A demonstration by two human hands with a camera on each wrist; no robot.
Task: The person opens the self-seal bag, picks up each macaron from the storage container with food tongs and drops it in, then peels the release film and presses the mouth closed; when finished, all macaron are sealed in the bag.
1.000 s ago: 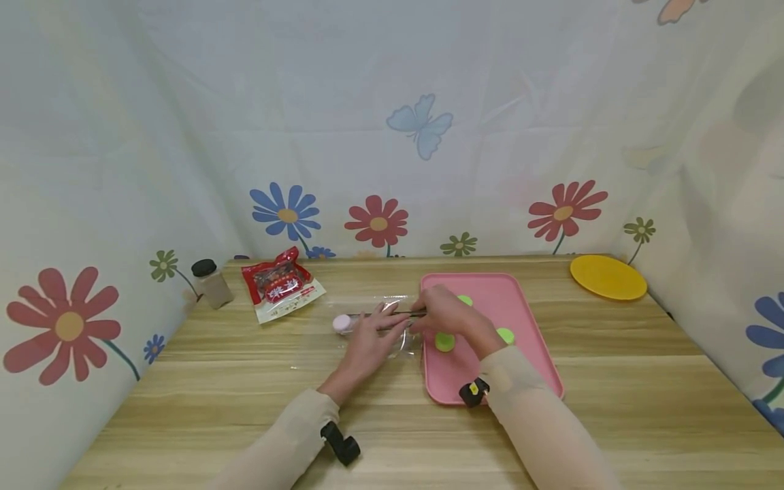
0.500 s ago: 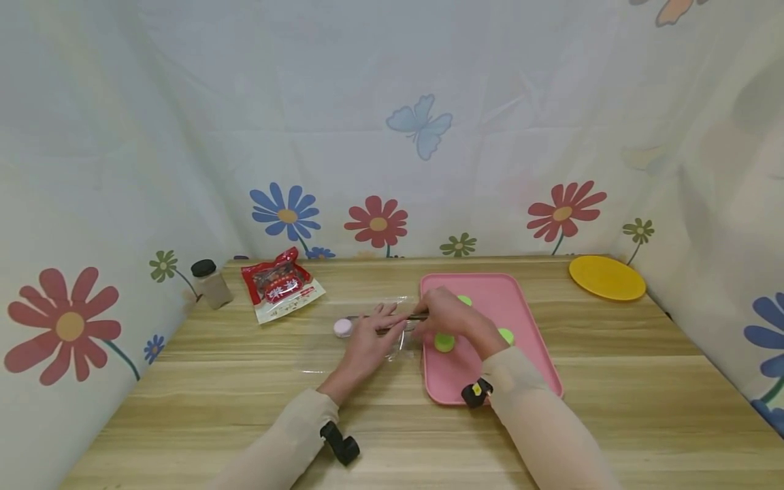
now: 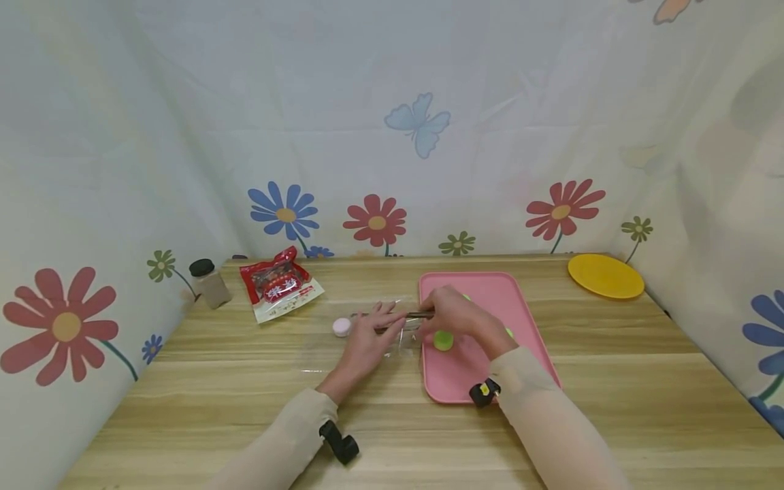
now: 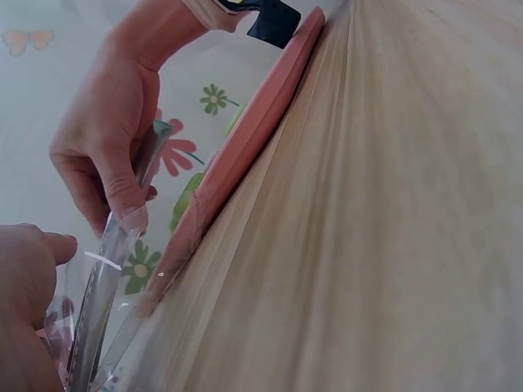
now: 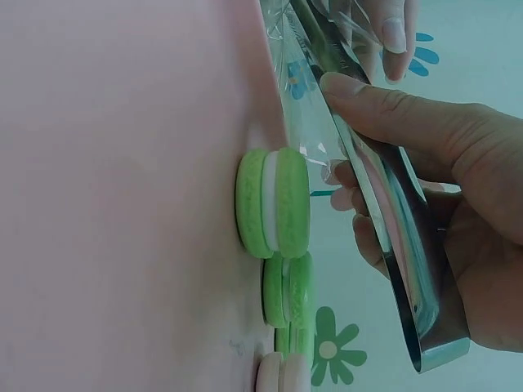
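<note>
My right hand (image 3: 453, 313) grips metal tongs (image 5: 384, 196) near their bent end, above the pink tray (image 3: 453, 381). The tongs reach leftward into a clear plastic bag (image 3: 318, 354) lying on the table. My left hand (image 3: 364, 340) lies over the bag and tongs, its fingers holding the film; its exact hold is partly hidden. Beside the tongs' left end sits a pale pink macaron (image 3: 341, 327) at the bag. Green macarons stand on the tray; the nearest green macaron (image 5: 274, 202) is below my right hand. A pale macaron (image 5: 283, 374) shows behind them.
A red and white snack packet (image 3: 282, 284) and a black-lidded jar (image 3: 210, 283) stand at the back left. The yellow plate (image 3: 606, 276) lies at the back right of the wooden table (image 3: 392, 435). A flowered cloth (image 3: 416, 61) hangs behind.
My right hand has shifted slightly right with the tongs, whose left end now lies a little farther from the pink macaron. The left hand stays nearly in place.
</note>
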